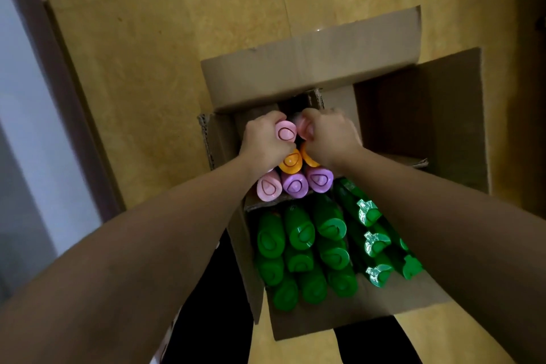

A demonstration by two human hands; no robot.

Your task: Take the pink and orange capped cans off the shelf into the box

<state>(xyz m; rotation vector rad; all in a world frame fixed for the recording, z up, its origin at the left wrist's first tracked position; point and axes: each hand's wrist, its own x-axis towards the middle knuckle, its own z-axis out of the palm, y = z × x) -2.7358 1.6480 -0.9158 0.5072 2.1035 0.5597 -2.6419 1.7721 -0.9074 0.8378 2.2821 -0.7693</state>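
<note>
An open cardboard box [310, 74] stands on the floor below me, packed with upright bottles. My left hand [263, 140] grips a pink-capped bottle [286, 131] at the far end of the box. Right beside it, my right hand [329, 137] curls round a second pink bottle [303, 126], mostly hidden by the fingers. Just nearer me stand two orange-capped bottles [291, 162], then a pink one [268, 187] and two purple ones [295, 185]. The near half holds several green bottles [301, 235].
The box flaps stand open at the far side and at the right [428, 121]. A yellow tiled floor [177, 38] surrounds the box. A dark door frame [59, 74] runs along the left. My dark trouser legs show under the box's near edge.
</note>
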